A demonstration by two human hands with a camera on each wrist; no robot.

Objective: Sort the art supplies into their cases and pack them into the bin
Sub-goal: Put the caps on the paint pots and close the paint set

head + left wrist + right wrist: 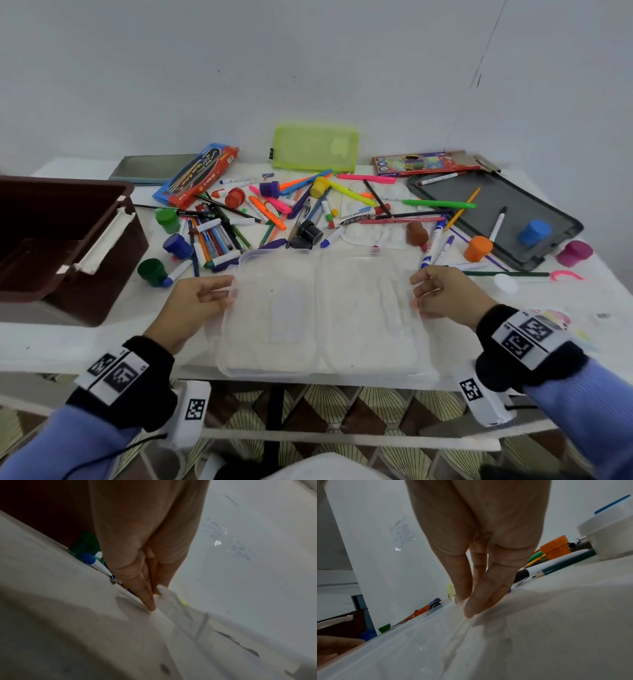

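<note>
Brown bin (51, 219) at left edge of frame, open, white handle on its near side. Dark green pot (152, 271) just right of it. Left hand (197, 301) lower centre-left, fingers loosely curled, tips pinching the left rim of the clear case (318, 315); left wrist view shows fingers (147, 601) on that edge. Case lies open flat, both halves up, centre bottom at the table's (68, 339) near edge. Behind it, mid-frame: loose pile of markers (239, 219), pens and paint pots. Green pouch (315, 147) top centre against the wall. Right hand (445, 291) lower centre-right, fingers curled, tips on the case's right rim; right wrist view confirms contact. Grey case (513, 205) open at right, blue pot (534, 233) on it, orange pot (478, 248) at its near edge.
</note>
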